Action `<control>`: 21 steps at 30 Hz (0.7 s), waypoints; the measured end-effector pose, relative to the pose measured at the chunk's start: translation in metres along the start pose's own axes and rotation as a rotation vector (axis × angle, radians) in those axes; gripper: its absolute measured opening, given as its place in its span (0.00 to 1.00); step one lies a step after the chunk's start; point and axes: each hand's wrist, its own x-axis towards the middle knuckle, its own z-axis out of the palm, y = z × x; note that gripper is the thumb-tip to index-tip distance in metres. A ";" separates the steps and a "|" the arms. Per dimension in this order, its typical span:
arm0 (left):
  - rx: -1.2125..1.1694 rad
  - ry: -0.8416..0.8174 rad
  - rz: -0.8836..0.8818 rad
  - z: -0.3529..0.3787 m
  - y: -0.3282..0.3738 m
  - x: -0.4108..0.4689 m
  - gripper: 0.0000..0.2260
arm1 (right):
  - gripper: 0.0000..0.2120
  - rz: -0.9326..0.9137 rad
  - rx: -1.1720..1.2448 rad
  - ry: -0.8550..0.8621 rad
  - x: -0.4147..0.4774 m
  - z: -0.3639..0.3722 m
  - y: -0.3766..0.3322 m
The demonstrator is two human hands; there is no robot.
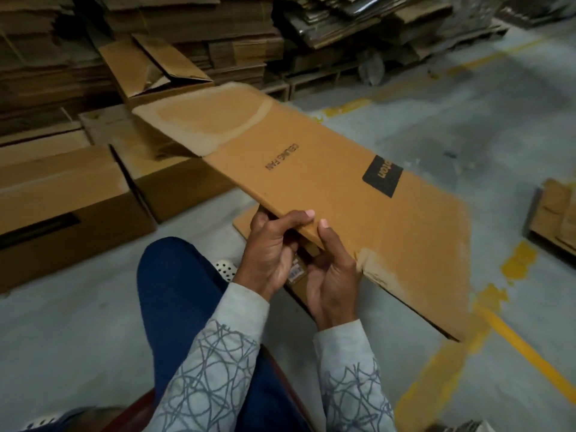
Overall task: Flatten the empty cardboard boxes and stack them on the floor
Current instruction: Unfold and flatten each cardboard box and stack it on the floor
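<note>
1. Piles of flat cardboard fill the background from ten to twelve o'clock.
2. The flattened box, printed "CEILING FAN", is held above the floor at centre, stretching from eleven to four o'clock.
3. Unflattened boxes sit at nine o'clock.
4. The left hand and right hand, side by side, each pinch the flattened box's near edge, thumb on top.

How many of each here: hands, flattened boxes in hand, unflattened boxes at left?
Hands: 2, left hand and right hand
Held flattened box: 1
Clear unflattened boxes at left: 3, a fourth unsure
Total: 6
</note>
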 end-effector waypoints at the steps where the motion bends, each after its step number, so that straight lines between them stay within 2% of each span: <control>1: 0.003 -0.030 0.005 0.003 0.002 0.004 0.17 | 0.10 -0.010 0.004 -0.009 0.003 0.000 -0.002; 4: 0.043 -0.073 0.001 0.007 0.007 0.021 0.13 | 0.11 -0.010 -0.022 -0.025 0.013 0.007 -0.003; 8: 0.045 -0.039 -0.061 -0.003 0.008 0.053 0.10 | 0.10 0.039 -0.037 0.013 0.042 0.007 0.013; 11: 0.136 0.063 -0.166 -0.025 0.000 0.089 0.11 | 0.08 0.074 0.016 0.118 0.079 0.000 0.043; 14: 0.394 0.123 -0.347 -0.054 -0.013 0.102 0.13 | 0.09 0.249 0.048 0.293 0.106 -0.022 0.088; 17: 0.598 0.164 -0.482 -0.083 -0.026 0.094 0.14 | 0.07 0.437 -0.030 0.318 0.100 -0.038 0.130; 19: 0.618 0.177 -0.483 -0.094 -0.024 0.092 0.19 | 0.10 0.471 -0.028 0.330 0.088 -0.036 0.147; 21: 0.580 0.153 -0.425 -0.101 -0.017 0.095 0.30 | 0.12 0.487 0.008 0.330 0.078 -0.031 0.158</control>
